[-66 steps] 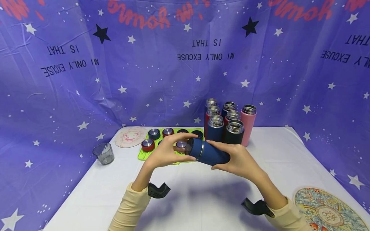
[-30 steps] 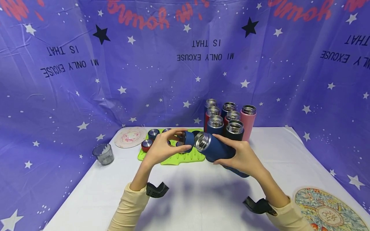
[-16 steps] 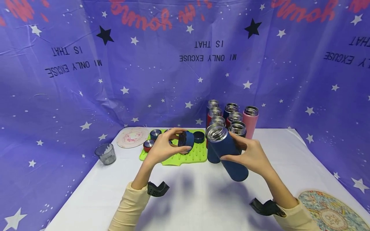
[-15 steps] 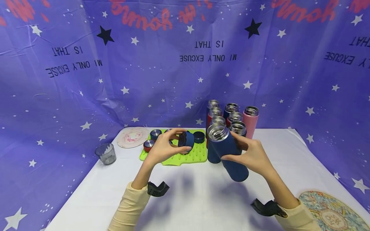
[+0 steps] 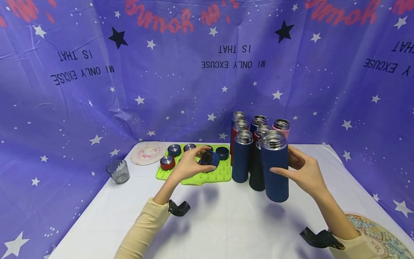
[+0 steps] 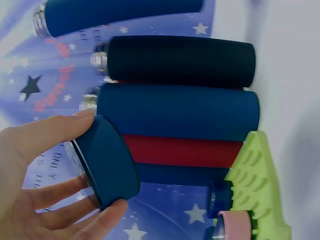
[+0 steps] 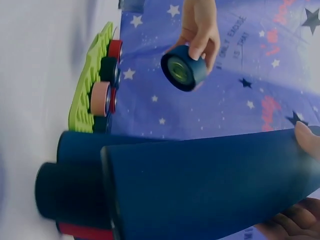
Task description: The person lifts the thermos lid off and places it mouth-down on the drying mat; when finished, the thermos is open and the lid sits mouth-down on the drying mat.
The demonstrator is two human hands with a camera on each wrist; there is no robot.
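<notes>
My left hand (image 5: 191, 164) holds a dark blue bottle lid (image 5: 211, 160) above the green mat, its hollow underside turned partly toward the head camera. In the left wrist view the thumb and fingers pinch the lid (image 6: 112, 162) at its edges. A blue thermos bottle (image 5: 275, 172), without a lid, is in my right hand (image 5: 305, 171), upright and raised off the table. Thumb and fingers wrap its right side. The right wrist view shows this bottle (image 7: 210, 185) large in front, with the left hand (image 7: 200, 27) and the lid (image 7: 184, 67) beyond it.
Several lidless bottles stand grouped at the back, among them a blue bottle (image 5: 242, 158), a black bottle (image 5: 257, 172) and a pink bottle (image 5: 282, 126). Several lids, including a red lid (image 5: 167, 163), rest on the green mat (image 5: 194, 178). A grey cup (image 5: 118, 172) stands left; a patterned round mat (image 5: 388, 233) lies right.
The lid has come off the blue bottle. My right hand has carried the bottle rightward and turned it upright, while the left hand keeps the lid over the green mat.
</notes>
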